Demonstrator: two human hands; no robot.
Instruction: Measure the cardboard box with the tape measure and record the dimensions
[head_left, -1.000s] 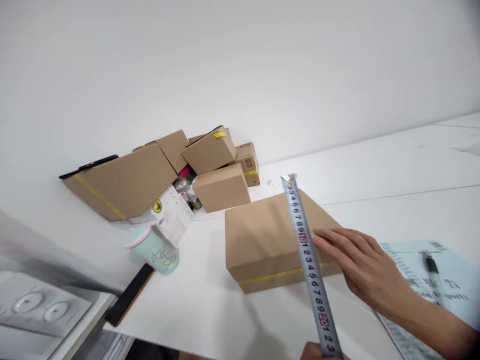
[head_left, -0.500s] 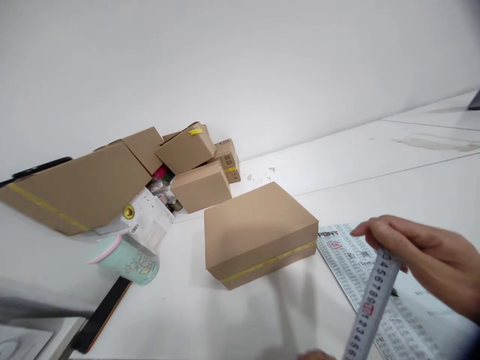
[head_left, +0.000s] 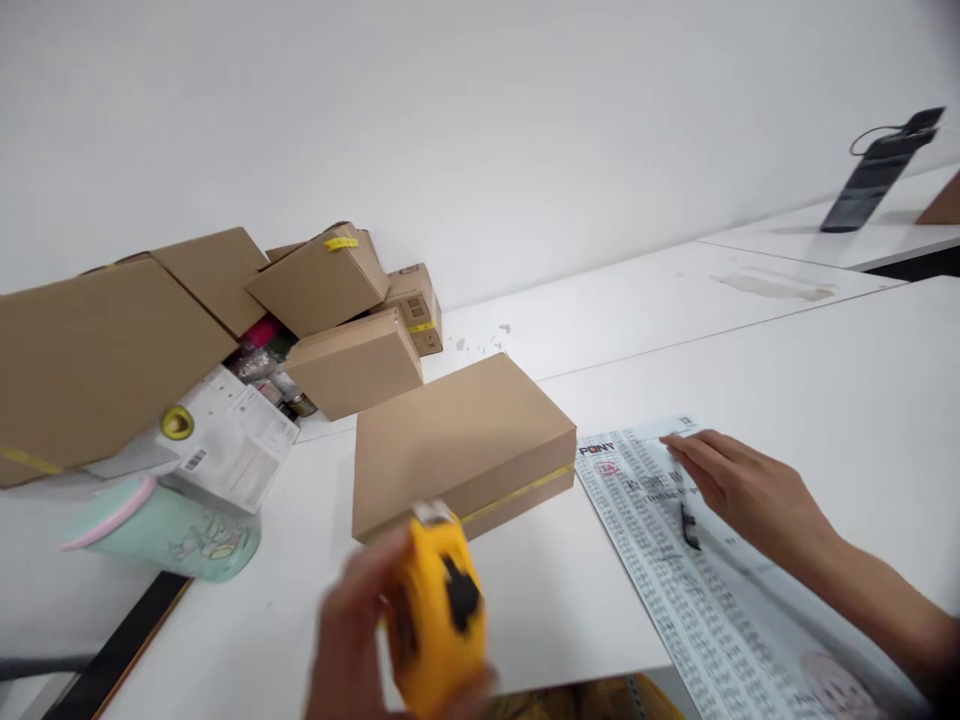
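Observation:
My left hand (head_left: 349,630), slightly blurred, is closed round a yellow tape measure (head_left: 429,625) with a black mark on its side. No blade shows out of its case. The tape measure is in front of a closed cardboard box (head_left: 457,440) with yellow tape along its side, and it hides part of the near edge. At the right, my right hand (head_left: 757,490) is held over a printed sheet (head_left: 637,550) headed PONY. Its fingers are stretched out and hold nothing. A small black object (head_left: 689,528) lies on the sheet beside that hand.
Several cardboard boxes (head_left: 352,365) are piled against the wall at the left. A white box (head_left: 240,450) with an avocado picture and a mint-green cup (head_left: 180,530) with a pink rim stand nearer. A dark bottle (head_left: 870,180) stands at the far right.
The extended tape blade is gone from between my hands. My left hand has risen into view with the tape measure. My right hand has let go of the blade. The view has shifted right.

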